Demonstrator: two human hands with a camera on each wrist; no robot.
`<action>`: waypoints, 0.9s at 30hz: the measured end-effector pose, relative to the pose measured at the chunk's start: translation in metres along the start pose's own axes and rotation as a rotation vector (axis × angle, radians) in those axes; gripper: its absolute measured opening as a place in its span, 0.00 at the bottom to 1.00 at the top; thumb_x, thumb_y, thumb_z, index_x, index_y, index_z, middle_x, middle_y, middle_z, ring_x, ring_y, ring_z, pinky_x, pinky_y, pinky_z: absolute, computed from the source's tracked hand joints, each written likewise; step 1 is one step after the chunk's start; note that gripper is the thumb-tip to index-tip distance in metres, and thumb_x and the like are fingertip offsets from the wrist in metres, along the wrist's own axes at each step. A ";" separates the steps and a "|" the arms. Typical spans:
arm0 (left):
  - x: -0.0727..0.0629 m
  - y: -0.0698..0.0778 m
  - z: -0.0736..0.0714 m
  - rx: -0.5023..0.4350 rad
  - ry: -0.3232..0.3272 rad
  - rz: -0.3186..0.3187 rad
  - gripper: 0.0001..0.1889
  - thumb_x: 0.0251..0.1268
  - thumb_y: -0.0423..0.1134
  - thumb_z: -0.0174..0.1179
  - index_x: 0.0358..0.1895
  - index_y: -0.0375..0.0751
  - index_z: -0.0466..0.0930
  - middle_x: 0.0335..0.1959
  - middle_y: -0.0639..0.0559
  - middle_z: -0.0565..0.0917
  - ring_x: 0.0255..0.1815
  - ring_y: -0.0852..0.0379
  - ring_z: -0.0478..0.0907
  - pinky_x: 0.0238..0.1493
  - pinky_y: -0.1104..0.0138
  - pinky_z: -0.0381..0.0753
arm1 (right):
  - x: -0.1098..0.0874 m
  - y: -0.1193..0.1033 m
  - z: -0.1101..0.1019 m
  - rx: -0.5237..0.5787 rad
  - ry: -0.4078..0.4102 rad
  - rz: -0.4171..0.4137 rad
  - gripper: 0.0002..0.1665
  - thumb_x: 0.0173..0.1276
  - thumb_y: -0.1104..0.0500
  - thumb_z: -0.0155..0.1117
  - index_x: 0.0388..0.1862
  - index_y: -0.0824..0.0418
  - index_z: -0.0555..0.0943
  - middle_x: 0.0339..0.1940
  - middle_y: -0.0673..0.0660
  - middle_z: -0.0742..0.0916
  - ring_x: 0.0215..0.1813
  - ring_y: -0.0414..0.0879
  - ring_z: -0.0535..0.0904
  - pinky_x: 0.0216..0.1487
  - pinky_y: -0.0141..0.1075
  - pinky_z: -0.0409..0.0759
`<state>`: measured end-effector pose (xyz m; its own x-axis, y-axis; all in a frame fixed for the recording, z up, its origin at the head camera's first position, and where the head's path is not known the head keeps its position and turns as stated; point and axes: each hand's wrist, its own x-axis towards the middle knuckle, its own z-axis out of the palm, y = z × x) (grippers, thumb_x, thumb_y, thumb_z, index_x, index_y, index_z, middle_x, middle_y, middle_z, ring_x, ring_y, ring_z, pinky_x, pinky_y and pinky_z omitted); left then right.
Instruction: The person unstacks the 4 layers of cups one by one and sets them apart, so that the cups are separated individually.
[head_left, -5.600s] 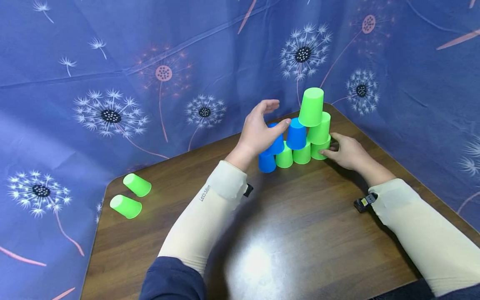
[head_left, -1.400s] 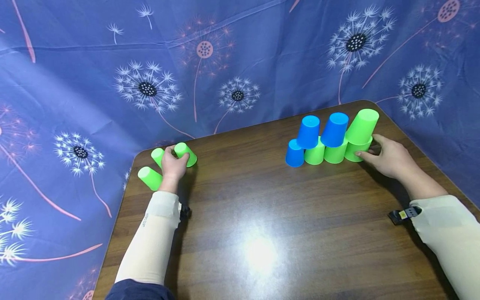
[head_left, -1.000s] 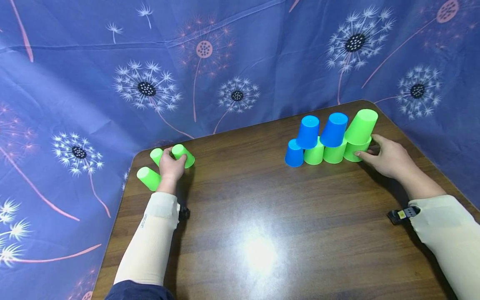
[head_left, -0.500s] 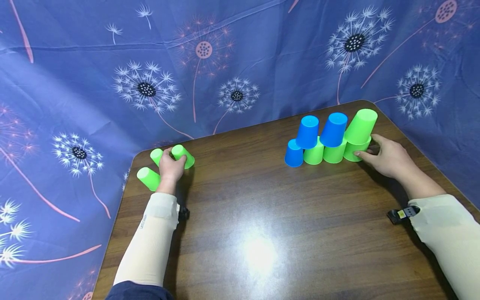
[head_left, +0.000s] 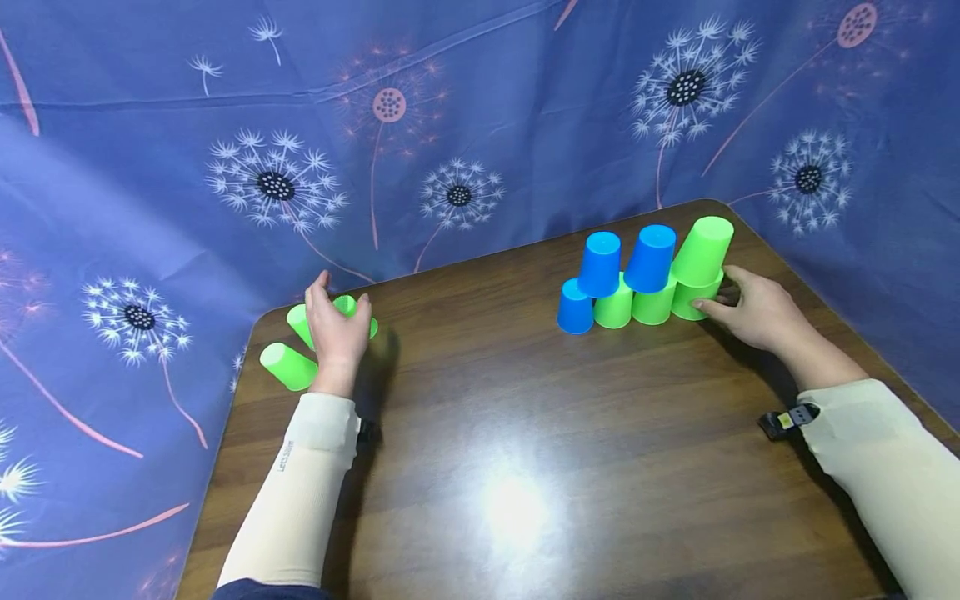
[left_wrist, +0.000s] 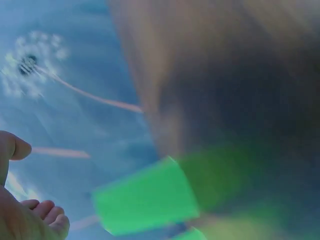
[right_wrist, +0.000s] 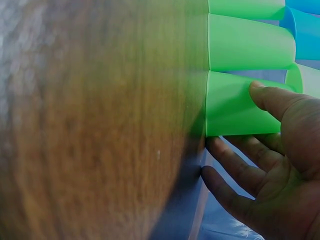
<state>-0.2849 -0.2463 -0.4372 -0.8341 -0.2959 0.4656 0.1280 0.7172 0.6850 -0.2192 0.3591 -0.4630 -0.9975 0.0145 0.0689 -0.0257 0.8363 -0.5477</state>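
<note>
My left hand [head_left: 339, 337] is over the left group of upside-down green cups, its thumb and fingers spread apart. It partly hides a green cup [head_left: 345, 305] and another green cup [head_left: 298, 323]; a third green cup [head_left: 288, 367] stands nearer. In the left wrist view a green cup [left_wrist: 147, 200] sits apart from the fingers. At the right, my right hand [head_left: 761, 312] holds the end green cup [right_wrist: 240, 107] of a stack's bottom row, thumb on one side and fingers on the other. On it rests an upper green cup [head_left: 703, 252].
The stack also has upper blue cups [head_left: 600, 264] [head_left: 650, 258] over a lower blue cup [head_left: 575, 308] and green cups [head_left: 615, 305] [head_left: 654, 305]. A patterned blue cloth [head_left: 495, 108] hangs behind the wooden table [head_left: 450, 417].
The stack's topmost green cup is gone, and a third green cup stands at the left. My left hand went there, then let go and spread its fingers. The right hand keeps its place.
</note>
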 end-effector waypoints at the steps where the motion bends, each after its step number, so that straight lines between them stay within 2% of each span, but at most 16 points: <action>1: -0.001 0.008 0.001 -0.017 0.010 0.027 0.37 0.66 0.40 0.69 0.76 0.34 0.66 0.70 0.41 0.72 0.72 0.45 0.69 0.74 0.58 0.68 | 0.000 0.000 0.000 0.000 -0.004 0.002 0.45 0.75 0.38 0.66 0.71 0.71 0.68 0.55 0.79 0.83 0.57 0.77 0.77 0.53 0.72 0.73; 6: -0.007 0.053 0.011 -0.120 0.009 0.152 0.32 0.65 0.38 0.70 0.71 0.33 0.71 0.66 0.41 0.77 0.71 0.47 0.72 0.74 0.61 0.68 | 0.001 -0.001 0.000 -0.006 -0.010 0.015 0.48 0.75 0.37 0.65 0.75 0.71 0.65 0.57 0.79 0.81 0.59 0.78 0.75 0.55 0.73 0.72; 11: -0.018 0.092 0.024 -0.218 -0.082 0.208 0.31 0.69 0.40 0.70 0.71 0.32 0.71 0.66 0.42 0.79 0.70 0.48 0.73 0.74 0.62 0.68 | 0.002 -0.004 0.001 -0.007 -0.028 0.019 0.50 0.75 0.37 0.66 0.77 0.72 0.63 0.60 0.80 0.79 0.61 0.79 0.74 0.57 0.73 0.71; 15: -0.025 0.115 0.039 -0.274 -0.169 0.229 0.31 0.72 0.41 0.68 0.72 0.32 0.69 0.68 0.43 0.78 0.72 0.51 0.73 0.74 0.62 0.69 | 0.001 -0.005 0.002 -0.005 -0.043 0.034 0.52 0.75 0.36 0.65 0.78 0.72 0.62 0.62 0.80 0.78 0.62 0.79 0.73 0.57 0.73 0.71; 19: -0.029 0.134 0.054 -0.318 -0.221 0.245 0.31 0.73 0.42 0.68 0.72 0.33 0.70 0.68 0.43 0.78 0.71 0.52 0.74 0.74 0.64 0.69 | 0.001 -0.004 0.001 -0.007 -0.040 0.040 0.53 0.75 0.36 0.65 0.79 0.72 0.61 0.63 0.80 0.77 0.63 0.79 0.72 0.58 0.73 0.71; 27: -0.038 0.165 0.079 -0.323 -0.332 0.243 0.31 0.74 0.45 0.67 0.73 0.37 0.69 0.68 0.48 0.78 0.72 0.55 0.73 0.73 0.71 0.66 | -0.002 -0.002 -0.003 -0.002 -0.033 0.043 0.51 0.75 0.38 0.66 0.78 0.73 0.61 0.62 0.79 0.78 0.62 0.78 0.73 0.58 0.73 0.71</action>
<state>-0.2744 -0.0671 -0.3864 -0.8779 0.1084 0.4664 0.4548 0.4933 0.7414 -0.2171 0.3592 -0.4597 -0.9993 0.0325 0.0182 0.0172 0.8366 -0.5476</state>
